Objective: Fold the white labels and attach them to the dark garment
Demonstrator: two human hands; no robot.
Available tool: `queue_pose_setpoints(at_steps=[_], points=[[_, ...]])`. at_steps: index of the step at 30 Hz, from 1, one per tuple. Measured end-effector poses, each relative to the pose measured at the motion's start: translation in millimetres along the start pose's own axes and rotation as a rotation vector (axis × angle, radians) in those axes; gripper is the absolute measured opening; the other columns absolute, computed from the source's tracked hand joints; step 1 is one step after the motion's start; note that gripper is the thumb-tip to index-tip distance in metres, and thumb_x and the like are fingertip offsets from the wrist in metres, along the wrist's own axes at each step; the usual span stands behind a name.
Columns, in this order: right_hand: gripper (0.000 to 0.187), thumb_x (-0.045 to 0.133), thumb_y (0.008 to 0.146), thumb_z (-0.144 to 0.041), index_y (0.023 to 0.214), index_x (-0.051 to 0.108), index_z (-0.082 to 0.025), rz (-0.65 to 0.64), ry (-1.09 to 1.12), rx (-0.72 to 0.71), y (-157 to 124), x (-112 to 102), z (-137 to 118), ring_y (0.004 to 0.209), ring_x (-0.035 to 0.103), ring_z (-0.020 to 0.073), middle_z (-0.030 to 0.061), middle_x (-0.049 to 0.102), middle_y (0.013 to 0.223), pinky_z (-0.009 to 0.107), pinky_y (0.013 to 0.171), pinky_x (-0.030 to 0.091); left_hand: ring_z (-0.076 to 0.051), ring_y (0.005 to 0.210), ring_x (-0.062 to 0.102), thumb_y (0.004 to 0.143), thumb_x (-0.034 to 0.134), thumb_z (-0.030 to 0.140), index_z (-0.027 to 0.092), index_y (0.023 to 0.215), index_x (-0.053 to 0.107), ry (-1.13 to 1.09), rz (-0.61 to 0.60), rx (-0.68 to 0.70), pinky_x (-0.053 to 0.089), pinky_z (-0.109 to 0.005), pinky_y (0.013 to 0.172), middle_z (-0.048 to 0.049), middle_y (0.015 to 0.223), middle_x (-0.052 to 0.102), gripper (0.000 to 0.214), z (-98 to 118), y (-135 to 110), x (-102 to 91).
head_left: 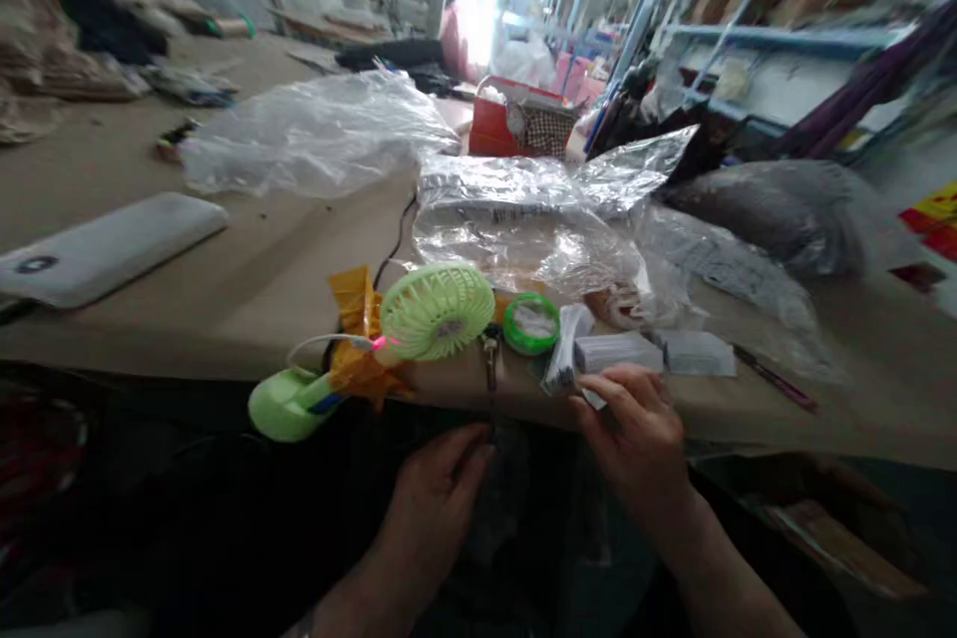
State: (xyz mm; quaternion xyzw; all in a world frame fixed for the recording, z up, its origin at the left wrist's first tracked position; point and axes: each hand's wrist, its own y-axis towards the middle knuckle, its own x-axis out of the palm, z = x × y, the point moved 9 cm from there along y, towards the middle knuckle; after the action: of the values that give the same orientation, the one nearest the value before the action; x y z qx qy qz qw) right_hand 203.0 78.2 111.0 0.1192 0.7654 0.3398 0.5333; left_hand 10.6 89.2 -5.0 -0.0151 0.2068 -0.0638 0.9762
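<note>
My left hand [441, 483] is just below the table's front edge, thumb and fingers drawn together. What they pinch, if anything, is too small to make out; a thin dark strip hangs near the fingertips under a small metal piece [490, 359]. Over the edge to the right, my right hand [635, 429] has thumb and forefinger closed on a small white label [593, 397]. Right behind those fingers lie a stack of white labels [619, 351], a bundle of white strips [569, 344] and a second stack [699, 353]. A green round container [531, 323] holds something whitish.
A light-green fan [438, 311] is taped at the table edge with orange tape [357, 304]. Clear plastic bags [523, 229] lie behind it. A white flat case [112, 244] is at left, a red box [493, 125] at the back, a slim pen-like tool [778, 381] at right.
</note>
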Motion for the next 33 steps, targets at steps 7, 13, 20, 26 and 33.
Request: queue_pose_setpoints(at_steps=[7, 13, 20, 26, 33], points=[[0.014, 0.059, 0.084, -0.023, 0.095, 0.065, -0.018, 0.013, -0.067, 0.043, 6, 12, 10, 0.093, 0.054, 0.0239, 0.0052, 0.063, 0.089, 0.041, 0.089, 0.034, -0.020, 0.079, 0.068, 0.080, 0.056, 0.030, 0.021, 0.085, 0.072, -0.059, -0.043, -0.017, 0.051, -0.026, 0.072, -0.0030, 0.083, 0.074, 0.019, -3, -6, 13.3], [0.009, 0.061, 0.083, -0.018, 0.075, 0.062, -0.020, 0.085, 0.021, 0.037, 1, 11, 11, 0.083, 0.054, 0.0192, 0.0012, 0.061, 0.075, 0.037, 0.084, 0.033, -0.020, 0.077, 0.066, 0.077, 0.058, 0.026, 0.019, 0.081, 0.072, -0.157, -0.062, -0.097, 0.048, -0.026, 0.072, -0.0044, 0.080, 0.073, 0.016, -2, -8, 19.7], [0.009, 0.064, 0.084, -0.026, 0.077, 0.064, -0.020, 0.129, 0.096, 0.042, -1, -1, 9, 0.077, 0.054, 0.0176, 0.0010, 0.061, 0.074, 0.036, 0.080, 0.035, -0.016, 0.064, 0.058, 0.076, 0.058, 0.023, 0.016, 0.070, 0.069, -0.295, -0.189, -0.146, 0.042, -0.024, 0.061, -0.0031, 0.064, 0.065, 0.015, 31, -2, 36.8], [0.005, 0.065, 0.081, -0.015, 0.080, 0.065, -0.020, 0.119, 0.147, -0.029, -18, -24, -20, 0.080, 0.055, 0.0180, 0.0005, 0.062, 0.074, 0.039, 0.084, 0.036, -0.016, 0.072, 0.060, 0.078, 0.061, 0.035, 0.013, 0.086, 0.066, -0.840, -0.361, -0.363, 0.047, -0.026, 0.066, -0.0061, 0.078, 0.067, 0.024, 57, -3, 69.0], [0.009, 0.059, 0.085, -0.014, 0.080, 0.064, -0.019, -0.027, 0.236, -0.097, -39, -20, -48, 0.081, 0.057, 0.0171, 0.0001, 0.064, 0.073, 0.039, 0.087, 0.038, -0.010, 0.056, 0.057, 0.075, 0.067, 0.030, 0.012, 0.081, 0.064, -1.027, -0.301, -0.529, 0.043, -0.019, 0.054, -0.0036, 0.065, 0.064, 0.020, 55, -2, 83.0]])
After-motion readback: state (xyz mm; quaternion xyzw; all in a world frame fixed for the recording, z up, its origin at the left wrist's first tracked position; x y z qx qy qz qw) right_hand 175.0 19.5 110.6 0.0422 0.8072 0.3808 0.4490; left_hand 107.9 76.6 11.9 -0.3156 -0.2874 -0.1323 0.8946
